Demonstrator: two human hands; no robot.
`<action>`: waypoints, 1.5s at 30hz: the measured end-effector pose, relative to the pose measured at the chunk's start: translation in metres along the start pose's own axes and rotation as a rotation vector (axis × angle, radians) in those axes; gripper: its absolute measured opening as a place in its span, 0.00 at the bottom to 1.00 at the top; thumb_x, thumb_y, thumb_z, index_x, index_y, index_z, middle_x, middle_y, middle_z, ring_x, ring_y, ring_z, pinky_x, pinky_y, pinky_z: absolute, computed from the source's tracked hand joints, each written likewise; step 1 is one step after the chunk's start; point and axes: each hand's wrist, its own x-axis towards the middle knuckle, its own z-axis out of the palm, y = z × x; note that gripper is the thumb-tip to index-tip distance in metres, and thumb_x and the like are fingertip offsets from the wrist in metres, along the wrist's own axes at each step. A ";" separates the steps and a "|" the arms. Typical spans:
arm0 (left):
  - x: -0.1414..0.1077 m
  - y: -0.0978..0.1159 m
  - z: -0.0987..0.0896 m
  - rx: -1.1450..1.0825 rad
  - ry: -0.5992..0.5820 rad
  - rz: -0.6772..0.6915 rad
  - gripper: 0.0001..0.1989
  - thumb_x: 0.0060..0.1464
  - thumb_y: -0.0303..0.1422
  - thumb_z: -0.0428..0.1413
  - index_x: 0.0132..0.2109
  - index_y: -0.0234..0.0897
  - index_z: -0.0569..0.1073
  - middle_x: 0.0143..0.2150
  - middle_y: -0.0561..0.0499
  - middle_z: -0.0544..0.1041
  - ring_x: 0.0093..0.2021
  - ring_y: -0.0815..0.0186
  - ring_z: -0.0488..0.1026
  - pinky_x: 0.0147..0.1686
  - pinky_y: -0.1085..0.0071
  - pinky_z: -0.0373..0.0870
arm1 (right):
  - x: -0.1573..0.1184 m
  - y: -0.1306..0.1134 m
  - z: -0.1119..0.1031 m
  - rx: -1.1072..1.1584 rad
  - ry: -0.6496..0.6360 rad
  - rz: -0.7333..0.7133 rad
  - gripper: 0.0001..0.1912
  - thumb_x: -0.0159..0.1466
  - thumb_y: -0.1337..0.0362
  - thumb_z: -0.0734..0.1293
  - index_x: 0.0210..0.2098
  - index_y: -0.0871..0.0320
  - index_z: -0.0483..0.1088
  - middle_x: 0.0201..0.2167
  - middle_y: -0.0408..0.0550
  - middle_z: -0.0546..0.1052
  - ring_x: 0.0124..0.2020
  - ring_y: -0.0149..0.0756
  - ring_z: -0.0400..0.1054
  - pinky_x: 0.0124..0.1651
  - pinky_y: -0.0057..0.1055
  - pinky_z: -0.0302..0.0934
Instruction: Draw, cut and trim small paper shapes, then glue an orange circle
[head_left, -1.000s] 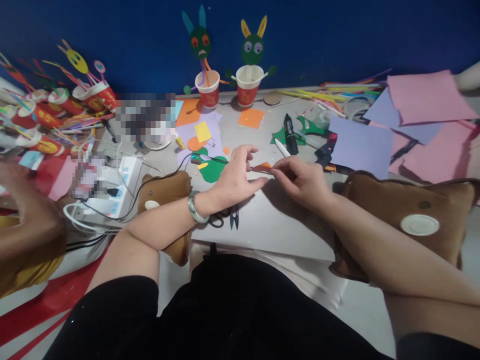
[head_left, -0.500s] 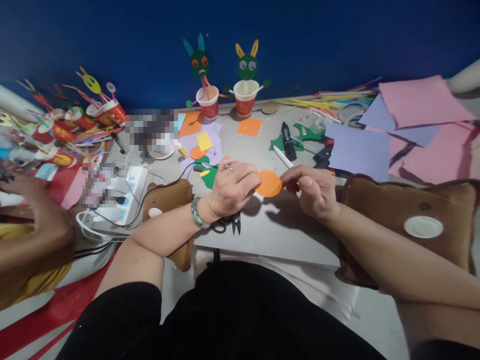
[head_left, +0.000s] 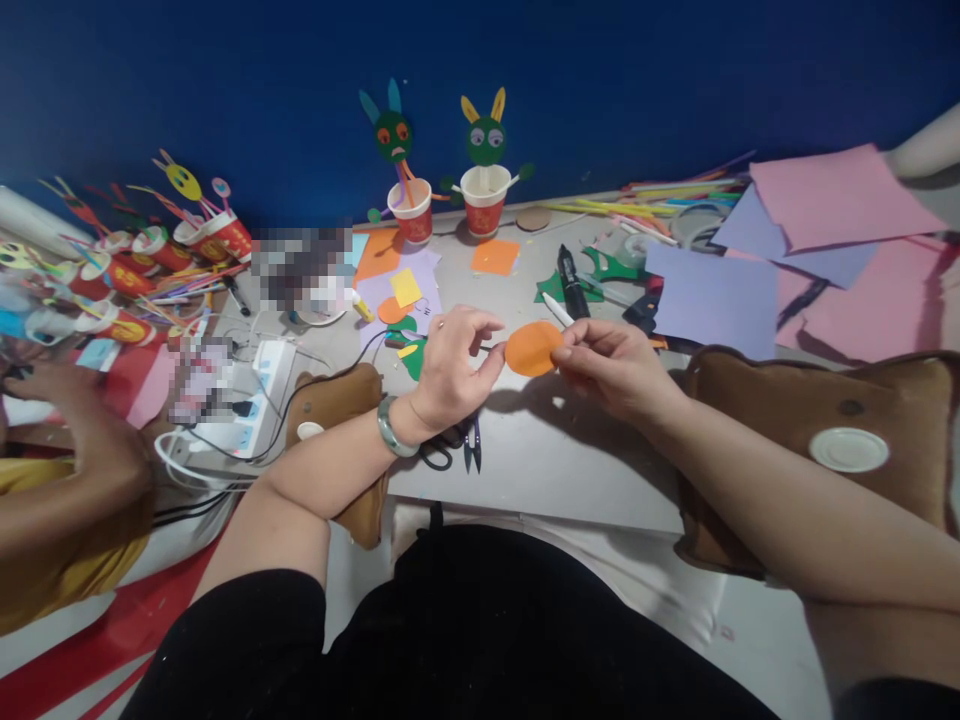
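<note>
An orange paper circle point(head_left: 531, 350) is held above the table between thumb and fingers of my right hand point(head_left: 611, 362), which pinches its right edge. At the circle's left edge, my left hand point(head_left: 459, 365) has its thumb and fingers apart, with the fingertips close to the paper. Black-handled scissors point(head_left: 436, 455) and thread snips point(head_left: 472, 448) lie on the table below my left wrist. Green paper pieces point(head_left: 411, 365) and a lilac sheet point(head_left: 429, 275) lie to the left of my left hand. Beyond my right hand are a white pen point(head_left: 556, 309) and a black marker point(head_left: 572, 283).
Two red paper cups point(head_left: 484, 200) with green paper faces stand against the blue wall. Coloured sheets point(head_left: 709, 300) and a brown cushion point(head_left: 795, 460) lie on the right. A power strip point(head_left: 266, 400) with cables is on the left, near another person's arm point(head_left: 97, 430).
My left hand has opened its fingers from the circle's left edge. My right hand has moved in and now pinches the circle, which has shifted slightly up and left.
</note>
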 end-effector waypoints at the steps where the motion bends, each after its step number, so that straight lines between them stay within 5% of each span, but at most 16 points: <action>1: 0.000 0.000 0.000 -0.047 0.002 -0.043 0.07 0.67 0.34 0.55 0.50 0.40 0.69 0.37 0.54 0.75 0.32 0.69 0.69 0.41 0.64 0.69 | 0.001 0.000 -0.001 -0.014 0.000 0.002 0.21 0.57 0.47 0.79 0.29 0.52 0.68 0.18 0.37 0.70 0.15 0.26 0.56 0.18 0.29 0.51; 9: 0.013 0.001 0.001 -0.634 -0.201 -0.678 0.28 0.72 0.58 0.43 0.43 0.39 0.72 0.30 0.53 0.72 0.27 0.71 0.67 0.28 0.70 0.70 | -0.003 0.004 -0.001 -0.281 0.082 -0.115 0.17 0.65 0.47 0.73 0.30 0.53 0.70 0.23 0.44 0.78 0.17 0.29 0.62 0.20 0.30 0.58; 14: 0.019 0.007 0.003 -0.839 -0.372 -1.048 0.36 0.69 0.64 0.37 0.35 0.38 0.70 0.23 0.54 0.70 0.22 0.72 0.66 0.25 0.73 0.66 | -0.006 0.015 -0.005 -0.781 0.234 -0.733 0.09 0.68 0.60 0.69 0.31 0.52 0.76 0.27 0.46 0.84 0.24 0.34 0.76 0.29 0.32 0.71; 16: 0.019 0.010 0.003 -0.886 -0.429 -1.087 0.35 0.69 0.63 0.40 0.33 0.37 0.70 0.23 0.53 0.72 0.22 0.73 0.67 0.26 0.73 0.68 | -0.002 0.022 -0.009 -0.868 0.220 -0.959 0.07 0.67 0.64 0.69 0.32 0.52 0.76 0.30 0.46 0.85 0.28 0.36 0.80 0.31 0.32 0.74; 18: 0.018 0.011 0.003 -0.928 -0.442 -1.066 0.29 0.67 0.58 0.51 0.33 0.36 0.71 0.24 0.53 0.74 0.22 0.74 0.68 0.27 0.74 0.68 | 0.002 0.029 -0.012 -0.895 0.231 -1.022 0.05 0.67 0.65 0.71 0.33 0.51 0.77 0.33 0.46 0.87 0.31 0.38 0.82 0.32 0.32 0.76; 21: 0.015 0.008 0.002 -0.988 -0.395 -1.015 0.17 0.54 0.42 0.68 0.41 0.36 0.72 0.27 0.57 0.76 0.24 0.75 0.71 0.28 0.75 0.67 | 0.004 0.034 -0.013 -0.867 0.258 -0.971 0.04 0.67 0.65 0.72 0.35 0.49 0.77 0.36 0.47 0.87 0.33 0.40 0.83 0.33 0.35 0.77; 25: 0.015 0.005 0.001 -1.017 -0.304 -0.992 0.23 0.46 0.29 0.70 0.48 0.37 0.71 0.30 0.58 0.80 0.26 0.75 0.74 0.31 0.75 0.69 | 0.001 0.030 -0.007 -0.756 0.311 -0.787 0.04 0.69 0.64 0.69 0.40 0.51 0.78 0.35 0.49 0.86 0.27 0.37 0.79 0.30 0.35 0.74; 28: 0.017 0.006 0.000 -0.977 -0.249 -0.999 0.19 0.51 0.31 0.68 0.48 0.36 0.72 0.28 0.58 0.79 0.25 0.75 0.74 0.32 0.75 0.70 | 0.000 0.025 -0.003 -0.558 0.327 -0.555 0.10 0.72 0.56 0.68 0.45 0.55 0.77 0.34 0.48 0.84 0.20 0.31 0.71 0.27 0.33 0.69; 33: 0.018 0.009 0.000 -0.913 -0.249 -1.016 0.14 0.55 0.29 0.66 0.48 0.35 0.73 0.23 0.59 0.77 0.24 0.74 0.75 0.29 0.76 0.68 | 0.001 0.014 -0.002 -0.299 0.095 -0.246 0.29 0.73 0.37 0.63 0.30 0.55 0.74 0.17 0.43 0.71 0.17 0.31 0.64 0.23 0.32 0.59; 40: 0.023 0.013 -0.003 -0.825 -0.288 -1.064 0.08 0.65 0.28 0.57 0.49 0.34 0.76 0.25 0.56 0.80 0.23 0.75 0.75 0.26 0.78 0.65 | 0.000 0.009 0.003 -0.125 0.022 -0.041 0.22 0.63 0.44 0.77 0.28 0.55 0.72 0.18 0.43 0.74 0.16 0.28 0.62 0.22 0.29 0.55; 45: 0.026 0.014 -0.001 -0.811 -0.344 -1.119 0.20 0.74 0.40 0.47 0.43 0.32 0.78 0.28 0.51 0.81 0.22 0.76 0.74 0.25 0.78 0.65 | 0.003 0.011 0.002 -0.037 -0.027 0.013 0.24 0.61 0.44 0.78 0.26 0.56 0.71 0.19 0.43 0.74 0.16 0.26 0.61 0.20 0.28 0.53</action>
